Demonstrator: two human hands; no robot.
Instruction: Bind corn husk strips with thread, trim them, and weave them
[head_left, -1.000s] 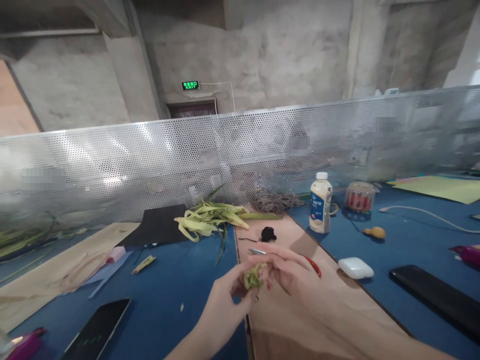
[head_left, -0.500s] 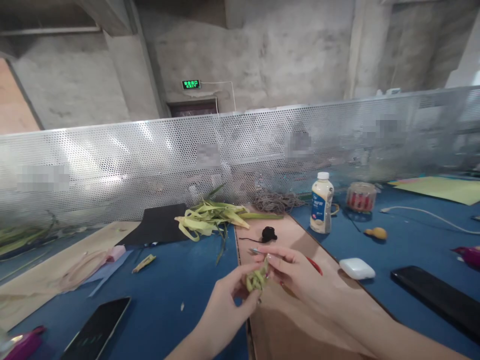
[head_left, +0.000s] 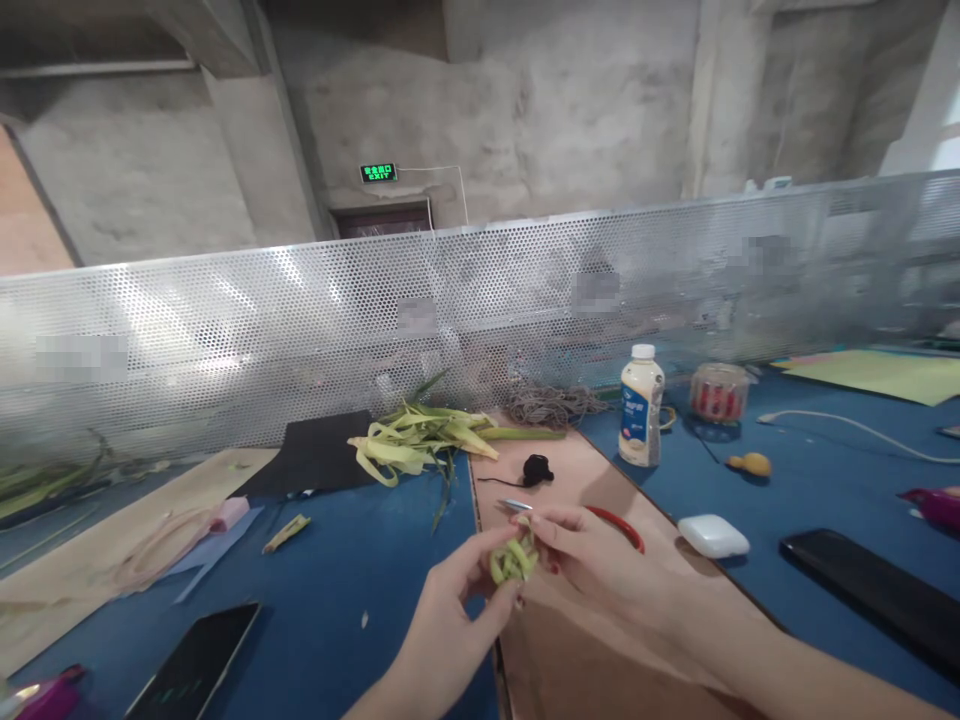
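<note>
My left hand (head_left: 461,605) curls its thumb and fingers around a small looped bundle of pale green corn husk (head_left: 513,561). From the other side, my right hand (head_left: 592,555) pinches the top right of the same bundle with thumb and fingertips. Beneath and behind my right hand lies a pair of scissors (head_left: 621,525) with red handles on the brown board (head_left: 555,650); the blade tip shows past the fingers, and the middle is hidden. Just beyond is a black ball of thread (head_left: 537,469) with a loose tail.
A heap of corn husks (head_left: 420,440) lies at the back. Rightward stand a bottle (head_left: 641,410), a clear tub (head_left: 718,393), a white case (head_left: 713,536) and a long black case (head_left: 870,595). On the left are a phone (head_left: 195,660) and a husk scrap (head_left: 287,533).
My right hand has shifted slightly lower on the husk bundle, its fingers more bent. More of the scissors' red handle and blade now shows. The camera view has moved a little.
</note>
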